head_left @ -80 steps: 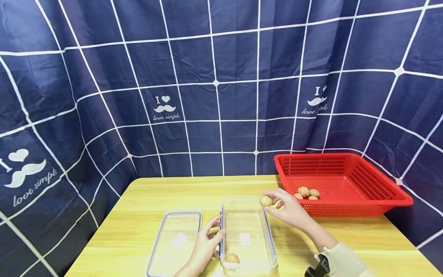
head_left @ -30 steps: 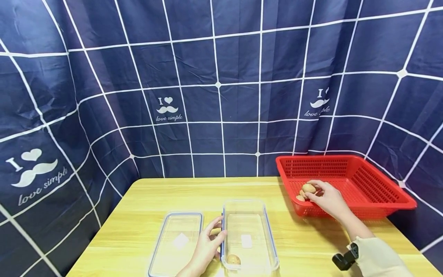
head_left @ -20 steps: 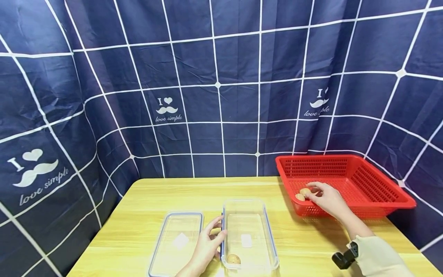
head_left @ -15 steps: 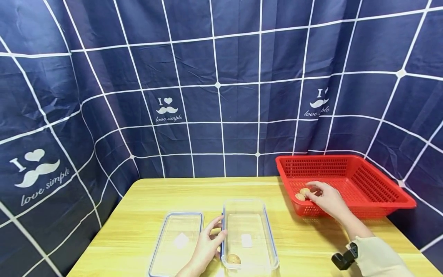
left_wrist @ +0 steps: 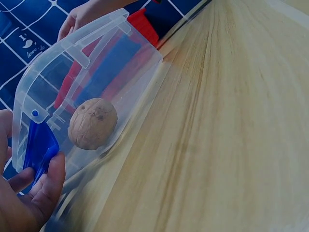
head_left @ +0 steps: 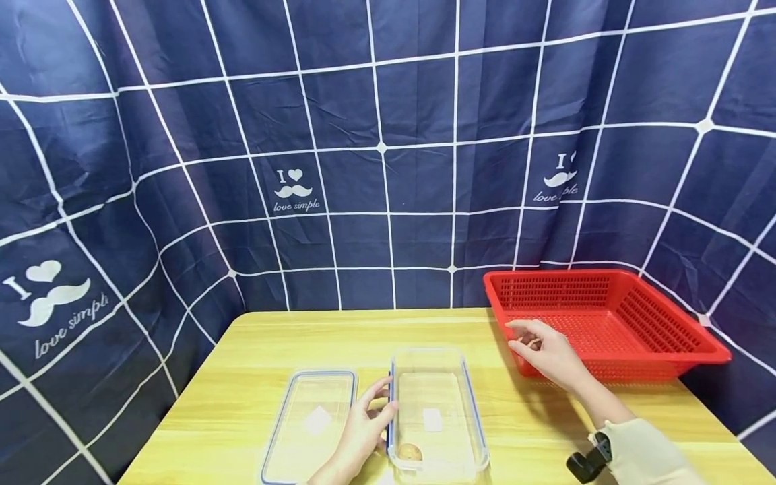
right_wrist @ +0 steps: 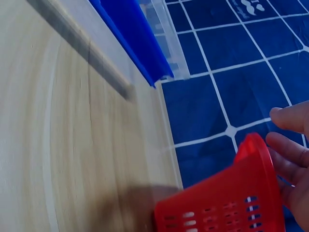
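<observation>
My left hand holds the left side of a clear plastic food container. Its thumb lies at the rim, and curled fingers rest against the blue side flap in the left wrist view. One walnut sits in the container's near left corner. My right hand hovers over the left wall of a red basket, thumb and fingers apart. Brown shows between them in the head view, and the hand hides most of the walnuts there. The right wrist view shows no walnut at the fingertips.
A clear lid with a blue seal lies on the wooden table, left of the container. A dark blue curtain with white lines hangs behind and around the table. The red basket stands at the back right.
Earlier my right hand held a walnut over the container, then one inside the basket. It now hovers further left, at the basket's left wall. The left hand stays put.
</observation>
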`<control>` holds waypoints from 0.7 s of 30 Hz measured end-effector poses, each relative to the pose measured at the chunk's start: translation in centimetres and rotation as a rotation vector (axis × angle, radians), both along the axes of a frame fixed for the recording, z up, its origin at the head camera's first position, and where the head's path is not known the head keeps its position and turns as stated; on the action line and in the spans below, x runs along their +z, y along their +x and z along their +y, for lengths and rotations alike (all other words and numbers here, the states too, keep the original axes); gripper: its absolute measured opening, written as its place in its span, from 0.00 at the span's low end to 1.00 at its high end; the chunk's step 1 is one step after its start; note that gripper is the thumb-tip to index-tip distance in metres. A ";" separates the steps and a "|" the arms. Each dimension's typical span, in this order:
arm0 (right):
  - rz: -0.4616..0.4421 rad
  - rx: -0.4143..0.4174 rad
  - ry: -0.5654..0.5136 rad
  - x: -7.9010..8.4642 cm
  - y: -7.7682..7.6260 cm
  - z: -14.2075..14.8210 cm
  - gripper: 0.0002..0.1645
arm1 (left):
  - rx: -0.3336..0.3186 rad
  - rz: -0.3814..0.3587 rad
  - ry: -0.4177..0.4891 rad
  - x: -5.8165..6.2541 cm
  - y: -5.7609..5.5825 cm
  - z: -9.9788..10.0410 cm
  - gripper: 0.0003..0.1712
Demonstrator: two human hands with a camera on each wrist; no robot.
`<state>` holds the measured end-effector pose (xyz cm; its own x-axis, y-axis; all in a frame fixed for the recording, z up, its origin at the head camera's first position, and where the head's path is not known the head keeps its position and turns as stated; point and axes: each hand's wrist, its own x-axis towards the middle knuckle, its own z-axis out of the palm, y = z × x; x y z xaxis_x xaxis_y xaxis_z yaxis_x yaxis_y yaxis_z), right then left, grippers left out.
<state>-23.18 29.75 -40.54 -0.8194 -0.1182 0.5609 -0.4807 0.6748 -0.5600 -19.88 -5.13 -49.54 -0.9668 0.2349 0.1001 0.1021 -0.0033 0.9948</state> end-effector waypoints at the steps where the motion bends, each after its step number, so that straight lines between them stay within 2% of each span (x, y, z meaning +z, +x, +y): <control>1: 0.008 0.006 -0.005 0.0 0.0 -0.2 0.18 | 0.000 -0.001 0.002 0.0 0.0 0.0 0.29; 10: 0.075 0.042 -0.018 0.6 0.2 -1.3 0.19 | 0.002 0.002 0.009 -0.1 -0.1 0.0 0.29; 18: 0.084 0.170 -0.024 0.4 0.9 -3.9 0.18 | 0.010 -0.013 0.012 -0.2 -0.1 0.0 0.29; 21: 0.079 0.204 -0.015 0.7 1.8 -5.3 0.17 | 0.007 -0.020 0.015 -0.2 -0.1 0.0 0.29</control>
